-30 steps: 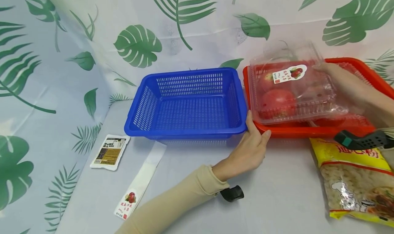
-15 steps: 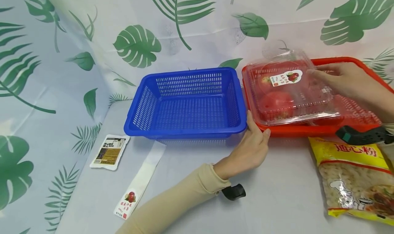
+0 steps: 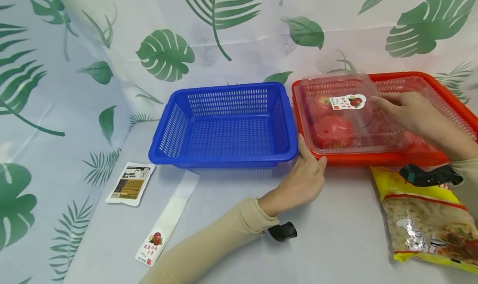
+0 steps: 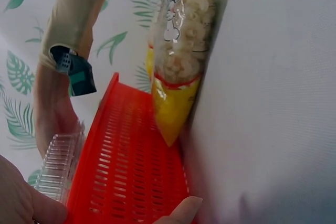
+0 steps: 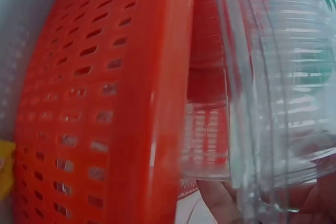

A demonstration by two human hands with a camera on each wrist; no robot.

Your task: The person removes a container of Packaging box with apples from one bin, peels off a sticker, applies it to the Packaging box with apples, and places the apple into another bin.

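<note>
A clear plastic fruit box (image 3: 358, 130) sits at the left end of the red basket (image 3: 351, 158), with round red fruits (image 3: 332, 128) visible inside and a fruit-printed label on its lid. My right hand (image 3: 410, 109) holds the box by its right side; in the right wrist view the ribbed clear plastic (image 5: 294, 77) stands beside the red rim, partly hiding the fingers. My left hand (image 3: 298, 184) grips the red basket's front left corner, where it meets the blue basket (image 3: 224, 159). In the left wrist view the left thumb (image 4: 184, 211) lies against the slotted red wall.
A yellow-ended bag of pasta (image 3: 425, 221) lies in front of the red basket. On the left are a small white-edged packet (image 3: 130, 184) and a white paper strip (image 3: 168, 217) with a fruit print. A leaf-patterned cloth (image 3: 242, 35) rises behind the baskets.
My right hand has come down and slightly left, lowering the fruit box, which lies flatter in the red basket. My left hand has stayed at the basket corner.
</note>
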